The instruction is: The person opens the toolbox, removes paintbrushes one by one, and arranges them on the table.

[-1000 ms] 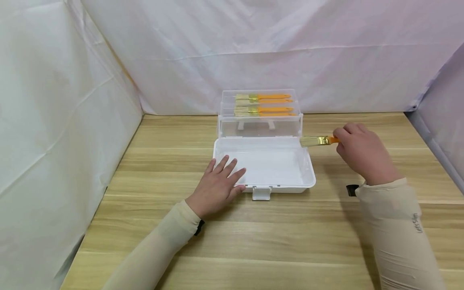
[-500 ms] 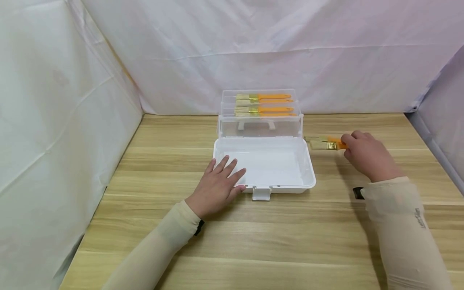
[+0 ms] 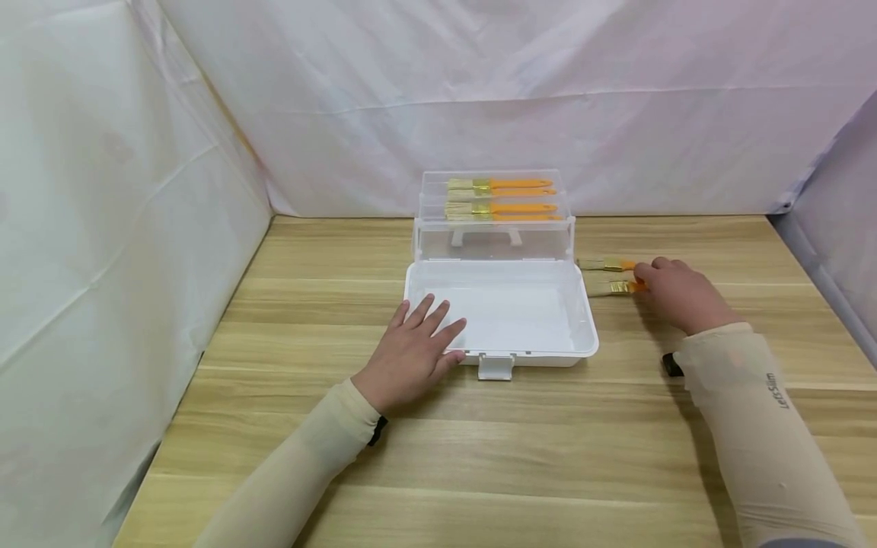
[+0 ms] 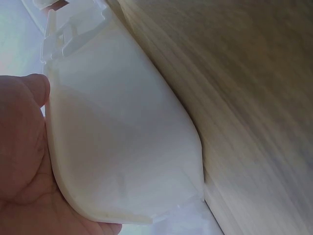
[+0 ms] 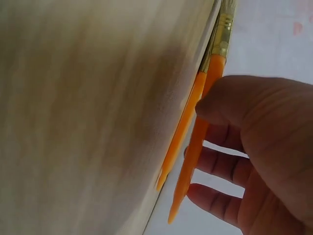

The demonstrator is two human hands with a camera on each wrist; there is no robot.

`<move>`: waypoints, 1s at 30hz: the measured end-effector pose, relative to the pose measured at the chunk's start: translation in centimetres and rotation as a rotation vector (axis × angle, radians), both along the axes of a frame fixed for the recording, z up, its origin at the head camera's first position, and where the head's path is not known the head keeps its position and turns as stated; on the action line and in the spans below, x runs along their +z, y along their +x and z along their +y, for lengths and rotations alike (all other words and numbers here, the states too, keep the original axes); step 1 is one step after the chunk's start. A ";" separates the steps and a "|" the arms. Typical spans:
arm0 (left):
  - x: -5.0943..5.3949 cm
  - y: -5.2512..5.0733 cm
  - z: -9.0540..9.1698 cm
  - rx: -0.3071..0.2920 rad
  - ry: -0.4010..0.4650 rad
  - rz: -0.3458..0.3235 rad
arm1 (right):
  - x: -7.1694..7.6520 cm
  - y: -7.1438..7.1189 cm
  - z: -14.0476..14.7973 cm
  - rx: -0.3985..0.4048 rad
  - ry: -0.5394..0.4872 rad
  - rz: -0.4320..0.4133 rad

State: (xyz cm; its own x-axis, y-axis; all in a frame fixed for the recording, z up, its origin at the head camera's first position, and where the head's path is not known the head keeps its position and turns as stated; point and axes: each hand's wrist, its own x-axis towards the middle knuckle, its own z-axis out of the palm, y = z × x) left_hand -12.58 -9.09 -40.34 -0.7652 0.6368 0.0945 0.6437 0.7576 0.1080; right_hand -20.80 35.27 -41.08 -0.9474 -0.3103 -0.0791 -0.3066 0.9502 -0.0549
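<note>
In the head view, an opened white plastic box (image 3: 507,316) stands at mid-table with its front latch hanging down. My left hand (image 3: 414,354) rests over the box's front left corner, fingers spread; the left wrist view shows the thumb (image 4: 36,90) at the rim. Right of the box, my right hand (image 3: 685,297) pinches the orange handle of a flat paintbrush (image 5: 195,142) between thumb and fingers, just above the table. Beside it a second paintbrush (image 5: 181,134) lies on the wood, its bristles toward the box.
The box's clear upper section (image 3: 493,242) stands behind its base, with several orange-handled paintbrushes (image 3: 517,207) side by side on it. White cloth (image 3: 479,76) hangs behind the wooden table (image 3: 479,472) and along its left side.
The right hand has lowered its paintbrush toward the table and brought it slightly nearer the front. The second paintbrush, hidden behind it before, now shows. The left hand stays put.
</note>
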 end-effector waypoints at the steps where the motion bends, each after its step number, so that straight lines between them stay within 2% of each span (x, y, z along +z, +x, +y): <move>1: 0.0 0.0 0.0 -0.001 0.002 0.003 | 0.0 0.0 0.0 -0.003 0.000 -0.005; 19: 0.0 0.1 0.0 0.005 -0.001 0.000 | 0.0 0.0 0.0 -0.009 0.021 -0.016; 30: 0.1 0.0 0.0 0.000 0.005 0.000 | 0.1 -0.3 0.4 -0.007 0.010 -0.051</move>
